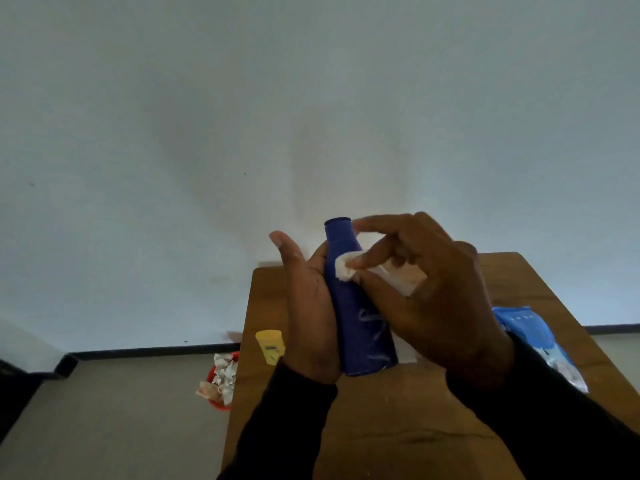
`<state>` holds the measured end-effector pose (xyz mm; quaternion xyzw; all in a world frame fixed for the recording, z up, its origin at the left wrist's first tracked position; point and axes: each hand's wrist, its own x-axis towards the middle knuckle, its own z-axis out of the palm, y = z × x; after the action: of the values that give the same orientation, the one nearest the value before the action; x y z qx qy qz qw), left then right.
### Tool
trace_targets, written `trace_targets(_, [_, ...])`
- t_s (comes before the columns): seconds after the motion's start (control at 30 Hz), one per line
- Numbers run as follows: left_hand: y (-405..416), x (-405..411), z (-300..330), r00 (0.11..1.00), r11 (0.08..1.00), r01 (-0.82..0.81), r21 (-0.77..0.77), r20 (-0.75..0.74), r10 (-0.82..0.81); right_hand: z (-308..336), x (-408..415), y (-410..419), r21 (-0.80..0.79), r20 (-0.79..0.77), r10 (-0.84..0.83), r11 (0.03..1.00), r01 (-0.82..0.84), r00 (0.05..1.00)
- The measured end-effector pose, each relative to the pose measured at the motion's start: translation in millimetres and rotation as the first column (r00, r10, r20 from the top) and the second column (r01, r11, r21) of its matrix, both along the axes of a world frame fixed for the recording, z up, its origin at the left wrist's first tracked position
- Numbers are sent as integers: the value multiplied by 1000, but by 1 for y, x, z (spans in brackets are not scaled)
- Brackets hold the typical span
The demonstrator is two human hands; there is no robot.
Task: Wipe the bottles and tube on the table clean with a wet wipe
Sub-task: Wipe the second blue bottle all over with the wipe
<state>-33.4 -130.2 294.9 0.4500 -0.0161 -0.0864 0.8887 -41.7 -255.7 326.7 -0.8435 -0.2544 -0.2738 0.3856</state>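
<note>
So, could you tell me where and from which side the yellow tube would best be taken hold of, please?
Probably around its upper body just below the flat top, from above and the left. The yellow tube stands upright near the table's left edge, and the left hand, holding the blue bottle, hides its lower right part, so only that side is open.

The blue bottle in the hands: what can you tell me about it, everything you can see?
The blue bottle looks like smooth dark-blue plastic, wide at the base and narrowing to a short neck with a matching blue cap. Faint pale lettering shows on its lower body. It is held nearly upright, leaning slightly left, above the wooden table. The left hand grips its side; the right hand presses a white wipe against its shoulder.
</note>
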Motion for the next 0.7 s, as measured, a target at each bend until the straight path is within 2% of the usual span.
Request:
trace_targets(0.07, [-1,0,1,1000,1000,-16,-9,-19,15,4,1,-5,-7,-17,10,1000,-10,1000])
trace_targets(0.17, [1,-1,5,1000,1000,0,-20,-26,-1,2,-11,-4,-97,-13,181,979,-181,983])
trace_targets(0.2, [1,-2,6,1000,1000,10,-15,-25,-10,1,-12,-2,-114,0,182,977,-181,983])
trace_targets(0.33, [-2,1,2,1000,1000,-12,13,9,12,3,1,-4,-24,43,-23,999,24,999])
trace_targets(0.5, [1,0,2,1000,1000,-12,0,28,11,1,-14,-2,-100,26,181,979,-178,983])
trace_targets(0.63, [-3,0,3,998,1000,-20,-12,51,21,2,-3,-1,-23,49,0,1000,1,999])
trace_targets(0.7, [-1,0,4,998,999,-39,-31,39,40,1,-6,-7,-46,29,44,998,-43,999])
